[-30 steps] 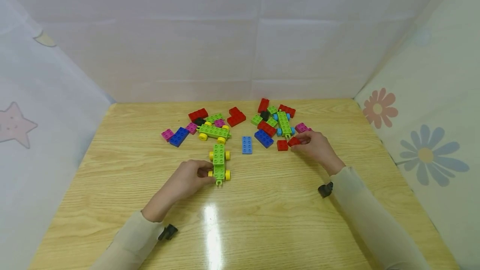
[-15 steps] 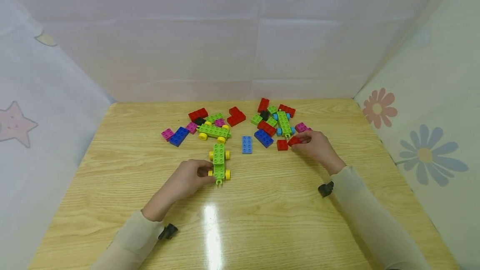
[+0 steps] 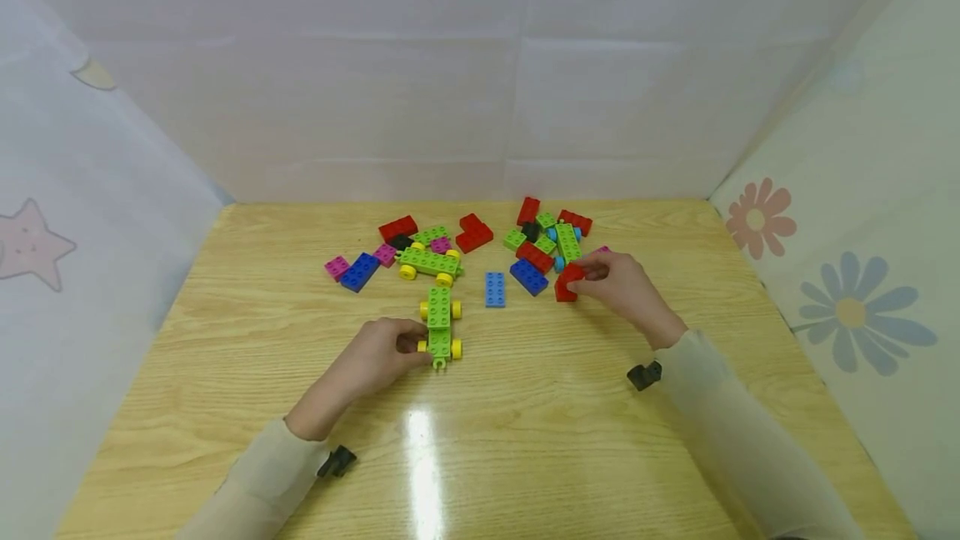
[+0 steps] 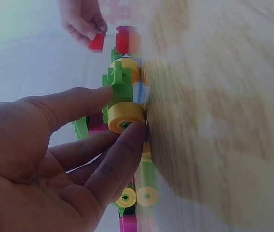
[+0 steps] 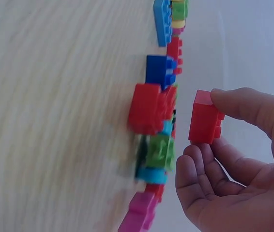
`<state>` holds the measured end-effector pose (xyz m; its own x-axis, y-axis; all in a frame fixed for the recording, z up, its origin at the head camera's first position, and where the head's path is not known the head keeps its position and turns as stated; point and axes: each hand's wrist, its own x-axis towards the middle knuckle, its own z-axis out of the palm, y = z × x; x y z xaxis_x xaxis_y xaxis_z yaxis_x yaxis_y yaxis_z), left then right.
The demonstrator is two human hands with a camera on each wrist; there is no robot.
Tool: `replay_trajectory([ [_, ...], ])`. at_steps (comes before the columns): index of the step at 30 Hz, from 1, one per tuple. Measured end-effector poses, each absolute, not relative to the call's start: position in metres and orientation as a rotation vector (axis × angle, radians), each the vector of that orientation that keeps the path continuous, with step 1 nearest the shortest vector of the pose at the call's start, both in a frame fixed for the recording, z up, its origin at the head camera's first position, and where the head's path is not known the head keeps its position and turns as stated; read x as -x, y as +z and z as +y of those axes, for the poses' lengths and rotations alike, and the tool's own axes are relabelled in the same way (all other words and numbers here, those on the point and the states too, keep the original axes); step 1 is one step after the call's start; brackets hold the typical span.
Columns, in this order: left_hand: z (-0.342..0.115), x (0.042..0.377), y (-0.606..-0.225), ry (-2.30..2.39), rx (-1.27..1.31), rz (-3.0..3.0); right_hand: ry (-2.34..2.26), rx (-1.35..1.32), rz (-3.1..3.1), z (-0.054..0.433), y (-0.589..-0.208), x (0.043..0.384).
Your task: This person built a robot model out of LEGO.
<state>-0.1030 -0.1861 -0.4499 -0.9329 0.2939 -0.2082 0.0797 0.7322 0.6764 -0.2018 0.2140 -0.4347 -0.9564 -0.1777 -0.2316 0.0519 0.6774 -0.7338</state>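
Observation:
My left hand (image 3: 382,354) grips a green toy car base with yellow wheels (image 3: 439,345), thumb on the green body and a fingertip at a wheel (image 4: 126,117). A green brick (image 3: 438,307) is stacked on the car's far half. Between thumb and fingers, my right hand (image 3: 624,283) pinches a small red brick (image 5: 204,121), raised off the table. In the head view it overlaps a second small red brick (image 3: 566,293), which sits on the table. Right behind stands a green car base with blue wheels (image 3: 567,243), partly hidden by the right hand.
Another green car base with yellow wheels (image 3: 429,262) stands just beyond the left hand's car. A light blue brick (image 3: 495,290) lies between the hands, with a dark blue brick (image 3: 529,277) nearby. Several red, pink, green and black bricks lie toward the back wall.
My right hand has lifted the red brick and moved it slightly left, over the second red brick. The left hand and its car stay in place.

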Motion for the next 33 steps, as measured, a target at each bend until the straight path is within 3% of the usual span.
replay_trajectory([
  [33,-0.189,0.105,-0.45,1.054,-0.245,2.625,-1.18,0.563,2.462,0.069,-0.407,0.204],
])
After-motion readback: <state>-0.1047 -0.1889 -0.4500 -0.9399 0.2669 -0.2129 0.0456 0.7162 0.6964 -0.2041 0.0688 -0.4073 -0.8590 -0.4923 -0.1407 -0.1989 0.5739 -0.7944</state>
